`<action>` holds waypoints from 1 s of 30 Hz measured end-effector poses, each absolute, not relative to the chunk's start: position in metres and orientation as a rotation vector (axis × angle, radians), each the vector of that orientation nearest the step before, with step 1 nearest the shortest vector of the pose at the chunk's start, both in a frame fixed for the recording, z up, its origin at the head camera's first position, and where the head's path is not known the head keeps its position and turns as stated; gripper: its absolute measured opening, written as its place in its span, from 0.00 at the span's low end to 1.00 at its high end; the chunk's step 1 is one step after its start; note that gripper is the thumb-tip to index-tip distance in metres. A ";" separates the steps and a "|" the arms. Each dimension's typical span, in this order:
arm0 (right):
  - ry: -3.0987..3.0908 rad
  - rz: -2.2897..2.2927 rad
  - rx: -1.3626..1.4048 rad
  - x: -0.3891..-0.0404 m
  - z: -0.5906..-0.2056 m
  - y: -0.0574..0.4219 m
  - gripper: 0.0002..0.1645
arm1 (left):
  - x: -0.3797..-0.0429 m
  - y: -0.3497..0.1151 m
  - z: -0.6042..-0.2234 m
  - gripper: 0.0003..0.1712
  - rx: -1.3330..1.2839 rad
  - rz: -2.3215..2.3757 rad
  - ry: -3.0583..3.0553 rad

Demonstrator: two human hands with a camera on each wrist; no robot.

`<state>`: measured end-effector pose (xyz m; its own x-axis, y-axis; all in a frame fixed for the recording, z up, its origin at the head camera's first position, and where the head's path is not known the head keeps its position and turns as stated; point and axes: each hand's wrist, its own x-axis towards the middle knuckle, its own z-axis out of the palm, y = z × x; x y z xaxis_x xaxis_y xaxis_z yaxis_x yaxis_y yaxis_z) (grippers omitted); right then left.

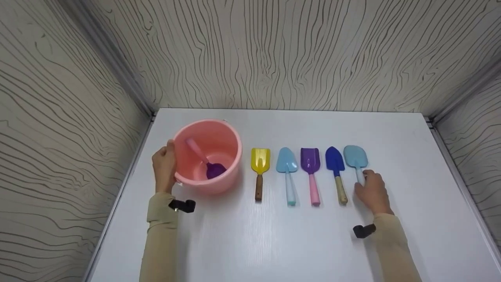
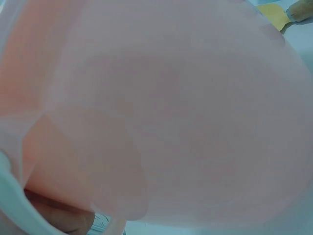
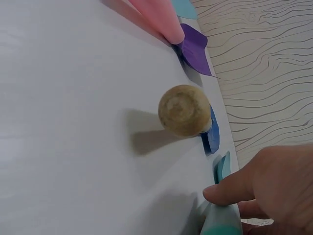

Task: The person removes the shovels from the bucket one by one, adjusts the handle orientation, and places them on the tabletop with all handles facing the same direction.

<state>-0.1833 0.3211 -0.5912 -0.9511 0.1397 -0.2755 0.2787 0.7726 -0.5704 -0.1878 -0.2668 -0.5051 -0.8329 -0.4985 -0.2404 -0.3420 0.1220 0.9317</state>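
My left hand [image 1: 163, 166] grips the left rim of a pink bucket [image 1: 225, 184], which leans toward me. Inside the bucket lies a toy shovel with a purple scoop [image 1: 215, 170] and a pink handle. In the left wrist view the bucket wall [image 2: 186, 122] fills most of the picture, and only a bit of the fingers [image 2: 63, 218] shows at lower left. At the right end of a row, my right hand [image 1: 374, 192] holds the handle of a light blue toy shovel [image 1: 355, 156], thumb on the near side of the handle [image 3: 222, 218] in the right wrist view.
Between bucket and right hand lie a yellow shovel [image 1: 260, 159], a light blue trowel [image 1: 287, 160], a purple shovel [image 1: 310, 159] and a dark blue trowel [image 1: 335, 159], handles toward me. All rest on the white table [image 1: 282, 243]. Wood-patterned panels [image 1: 266, 55] stand behind and at both sides.
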 end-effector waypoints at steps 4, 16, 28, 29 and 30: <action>2.752 -0.943 0.338 -0.182 -0.589 0.320 0.38 | -0.187 -0.267 -0.505 0.32 0.859 -1.827 -2.244; 2.882 -0.947 0.243 -0.189 -0.576 0.304 0.38 | -0.186 -0.267 -0.503 0.32 0.845 -1.858 -2.233; 2.954 -1.051 -0.171 -0.214 -0.526 0.231 0.33 | -0.187 -0.268 -0.505 0.31 0.849 -1.859 -2.226; 2.952 -1.046 -0.197 -0.216 -0.523 0.224 0.33 | -0.187 -0.268 -0.505 0.31 0.850 -1.857 -2.225; 2.950 -1.044 -0.235 -0.217 -0.519 0.217 0.32 | -0.187 -0.268 -0.505 0.31 0.852 -1.853 -2.226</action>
<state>-0.2174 0.2170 -0.5190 -0.9887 -0.1423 0.0462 -0.1397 0.7674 -0.6258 -0.1871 -0.2677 -0.5049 -0.8339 -0.4897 -0.2546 -0.3394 0.0911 0.9362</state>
